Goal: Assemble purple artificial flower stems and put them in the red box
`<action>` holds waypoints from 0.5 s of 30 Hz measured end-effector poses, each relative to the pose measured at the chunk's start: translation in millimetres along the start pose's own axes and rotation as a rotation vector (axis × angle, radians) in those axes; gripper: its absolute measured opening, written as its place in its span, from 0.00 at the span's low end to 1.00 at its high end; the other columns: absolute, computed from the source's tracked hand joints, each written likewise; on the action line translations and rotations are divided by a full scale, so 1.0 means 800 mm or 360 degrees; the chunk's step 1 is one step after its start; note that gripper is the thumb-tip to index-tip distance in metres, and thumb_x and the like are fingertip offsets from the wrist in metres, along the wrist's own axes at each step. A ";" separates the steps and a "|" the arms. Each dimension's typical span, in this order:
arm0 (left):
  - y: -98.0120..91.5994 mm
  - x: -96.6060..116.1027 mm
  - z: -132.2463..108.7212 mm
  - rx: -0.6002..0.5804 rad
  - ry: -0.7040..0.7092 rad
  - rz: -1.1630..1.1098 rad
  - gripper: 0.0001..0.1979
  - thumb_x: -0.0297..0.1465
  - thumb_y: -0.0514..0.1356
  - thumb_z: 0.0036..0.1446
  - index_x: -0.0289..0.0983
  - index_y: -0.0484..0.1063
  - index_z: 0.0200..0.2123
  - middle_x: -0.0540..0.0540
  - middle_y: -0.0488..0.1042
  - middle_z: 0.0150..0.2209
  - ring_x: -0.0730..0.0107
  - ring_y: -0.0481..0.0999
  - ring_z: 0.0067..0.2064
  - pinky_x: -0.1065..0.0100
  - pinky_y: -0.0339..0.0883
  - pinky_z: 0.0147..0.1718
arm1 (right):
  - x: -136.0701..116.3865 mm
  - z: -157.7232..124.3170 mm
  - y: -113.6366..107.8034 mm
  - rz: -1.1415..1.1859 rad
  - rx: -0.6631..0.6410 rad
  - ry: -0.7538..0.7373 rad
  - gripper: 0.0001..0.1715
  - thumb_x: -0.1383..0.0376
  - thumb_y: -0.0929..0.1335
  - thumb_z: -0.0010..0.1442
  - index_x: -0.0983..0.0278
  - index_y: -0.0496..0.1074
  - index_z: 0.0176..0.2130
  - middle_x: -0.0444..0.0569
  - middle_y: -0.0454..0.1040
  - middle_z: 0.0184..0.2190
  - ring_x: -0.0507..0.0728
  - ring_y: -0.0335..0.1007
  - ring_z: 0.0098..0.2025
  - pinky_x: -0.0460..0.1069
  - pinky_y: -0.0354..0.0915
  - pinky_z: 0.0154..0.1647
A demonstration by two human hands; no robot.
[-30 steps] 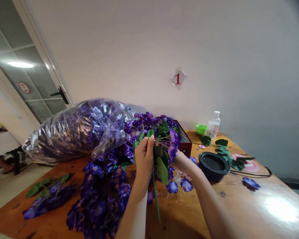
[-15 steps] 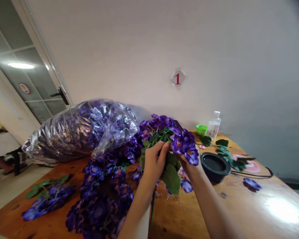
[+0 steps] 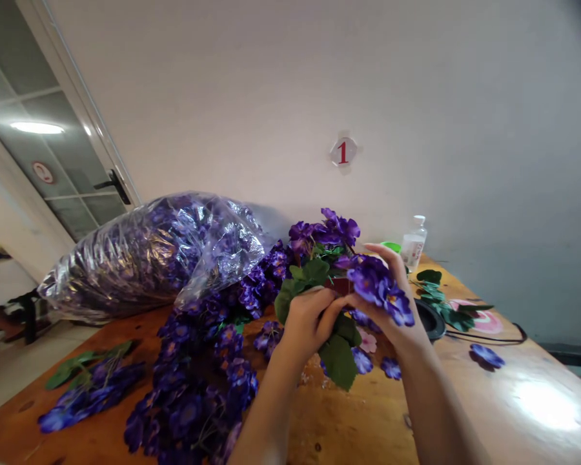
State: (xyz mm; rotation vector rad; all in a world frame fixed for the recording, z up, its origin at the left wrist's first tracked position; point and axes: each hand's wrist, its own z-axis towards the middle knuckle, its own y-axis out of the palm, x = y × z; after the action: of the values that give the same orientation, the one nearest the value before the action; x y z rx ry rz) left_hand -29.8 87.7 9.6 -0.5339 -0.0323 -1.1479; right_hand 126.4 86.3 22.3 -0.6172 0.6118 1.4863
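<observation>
Plastic bag (image 3: 145, 258) of artificial flowers on wooden table (image 3: 489, 400), loose sprays (image 3: 193, 400) before it, bottle (image 3: 414, 244) far right

Camera: one, worn on the head
Facing: forward and down, over the table (image 3: 348, 426), toward the wall (image 3: 290, 103)
Nearness: close above the left hand (image 3: 305, 326) and right hand (image 3: 397, 274)

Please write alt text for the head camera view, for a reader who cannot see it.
The left hand and right hand hold purple artificial flowers with green leaves over a wooden table, beside a large clear plastic bag of more flowers.
</observation>
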 end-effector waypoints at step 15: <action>-0.013 0.003 -0.004 0.0248 -0.0055 -0.0201 0.18 0.34 0.49 0.65 0.37 0.72 0.26 0.49 0.75 0.23 0.75 0.72 0.25 0.74 0.63 0.27 | 0.043 -0.013 -0.022 0.0206 0.0125 0.0677 0.13 0.52 0.73 0.45 0.57 0.76 0.29 0.45 0.77 0.27 0.61 0.75 0.34 0.55 0.73 0.34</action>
State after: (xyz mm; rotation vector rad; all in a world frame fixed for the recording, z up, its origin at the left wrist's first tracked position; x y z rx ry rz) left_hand -38.4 81.0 11.3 -0.4175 -0.1860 -1.2474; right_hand 144.2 103.5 -9.1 -0.8543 1.0501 1.4511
